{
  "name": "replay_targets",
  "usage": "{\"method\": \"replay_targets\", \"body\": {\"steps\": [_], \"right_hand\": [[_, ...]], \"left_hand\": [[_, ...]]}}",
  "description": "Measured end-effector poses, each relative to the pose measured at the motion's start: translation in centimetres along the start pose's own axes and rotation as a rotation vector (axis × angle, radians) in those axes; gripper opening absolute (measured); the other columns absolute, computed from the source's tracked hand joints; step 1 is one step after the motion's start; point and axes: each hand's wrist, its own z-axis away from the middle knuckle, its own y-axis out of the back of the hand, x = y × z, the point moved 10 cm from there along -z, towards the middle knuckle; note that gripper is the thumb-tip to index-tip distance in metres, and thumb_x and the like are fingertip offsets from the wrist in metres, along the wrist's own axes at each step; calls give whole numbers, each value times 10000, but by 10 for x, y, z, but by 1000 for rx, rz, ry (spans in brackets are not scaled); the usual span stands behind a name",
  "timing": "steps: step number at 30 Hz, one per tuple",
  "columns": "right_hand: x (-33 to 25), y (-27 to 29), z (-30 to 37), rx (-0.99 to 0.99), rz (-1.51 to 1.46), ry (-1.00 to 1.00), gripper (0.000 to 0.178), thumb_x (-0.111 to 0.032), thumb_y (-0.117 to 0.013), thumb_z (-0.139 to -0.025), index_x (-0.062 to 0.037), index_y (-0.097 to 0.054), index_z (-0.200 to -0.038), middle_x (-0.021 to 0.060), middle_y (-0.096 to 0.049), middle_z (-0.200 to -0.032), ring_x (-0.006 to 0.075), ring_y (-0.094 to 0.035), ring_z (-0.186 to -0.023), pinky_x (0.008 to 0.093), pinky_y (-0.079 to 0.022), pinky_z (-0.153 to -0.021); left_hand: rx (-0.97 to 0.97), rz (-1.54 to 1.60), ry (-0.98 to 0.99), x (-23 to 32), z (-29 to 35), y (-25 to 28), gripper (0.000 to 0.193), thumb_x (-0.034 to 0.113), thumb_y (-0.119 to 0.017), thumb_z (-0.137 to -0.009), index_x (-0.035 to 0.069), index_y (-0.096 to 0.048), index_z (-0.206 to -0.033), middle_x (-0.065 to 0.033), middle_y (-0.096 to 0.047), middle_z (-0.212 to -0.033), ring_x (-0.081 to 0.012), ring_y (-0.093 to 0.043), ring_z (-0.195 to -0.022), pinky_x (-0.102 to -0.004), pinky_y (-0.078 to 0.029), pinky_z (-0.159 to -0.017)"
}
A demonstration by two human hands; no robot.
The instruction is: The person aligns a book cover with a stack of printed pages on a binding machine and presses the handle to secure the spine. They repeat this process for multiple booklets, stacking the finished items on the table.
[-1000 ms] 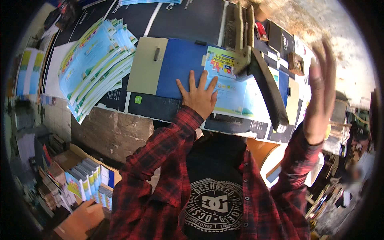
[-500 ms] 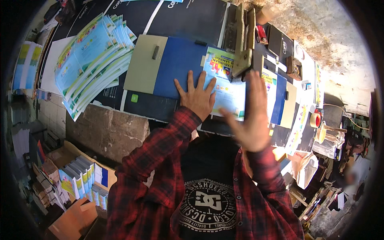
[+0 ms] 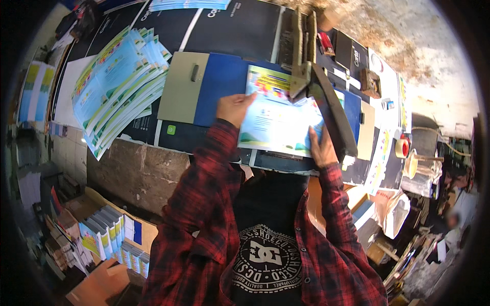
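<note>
A colourful printed sheet or booklet [image 3: 275, 122], blue and white with a green lower edge, lies in front of me under the jaw of a metal bench device [image 3: 302, 76]. Its long dark lever [image 3: 334, 112] slants down toward me on the right. My left hand [image 3: 235, 108] is closed, thumb and fingers pinching the sheet's left edge. At the lower right edge, my right hand [image 3: 322, 148] grips the sheet between thumb and fingers, just beside the lever. Part of the sheet's top right is hidden by the device.
A fanned stack of printed sheets [image 3: 115, 86] lies at the left. Beside it sits a blue and beige board [image 3: 184, 86] with a small dark block. Tape [image 3: 402, 148] stands at the right; a box of booklets [image 3: 104, 229] is low left.
My left hand has gone from lying flat and spread to pinching the left edge. The right hand has come down to the right edge. The sheet has shifted left, and the lever now shows.
</note>
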Motion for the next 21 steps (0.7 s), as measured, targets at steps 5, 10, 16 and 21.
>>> {"method": "replay_targets", "body": {"steps": [5, 10, 16, 21], "right_hand": [[-84, 10, -26, 36, -429, -57, 717, -441, -614, -942, 22, -405, -1447, 328, -419, -1441, 451, -439, -1331, 463, -350, -1115], [-104, 1, -31, 104, -352, -32, 720, -472, -626, -922, 8, -441, -1426, 258, -328, -1539, 433, -326, -1413, 493, -271, -1157], [-91, -4, -29, 73, -498, -88, 739, -504, -599, -928, -8, -425, -1447, 238, -363, -1528, 373, -349, -1419, 462, -295, -1146], [-73, -3, -19, -24, -75, 19, 773, -515, -587, -936, -49, -346, -1504, 256, -421, -1478, 403, -467, -1326, 447, -412, -1070]], "left_hand": [[74, -119, 141, -17, -32, 91, 441, 260, -785, -864, -99, -674, -1096, -132, -728, -928, -172, -699, -755, -295, -574, -696], [77, 22, 254, -4, -27, 106, 441, 218, -781, -869, -112, -641, -1125, -149, -718, -969, -190, -711, -783, -303, -594, -701], [87, 60, 247, -14, -40, 98, 445, 179, -772, -873, -152, -616, -1126, -184, -709, -998, -222, -716, -818, -320, -601, -732], [63, 96, 260, -22, -41, 78, 458, 149, -782, -861, -164, -599, -1142, -199, -701, -1033, -234, -715, -837, -337, -606, -738]]}}
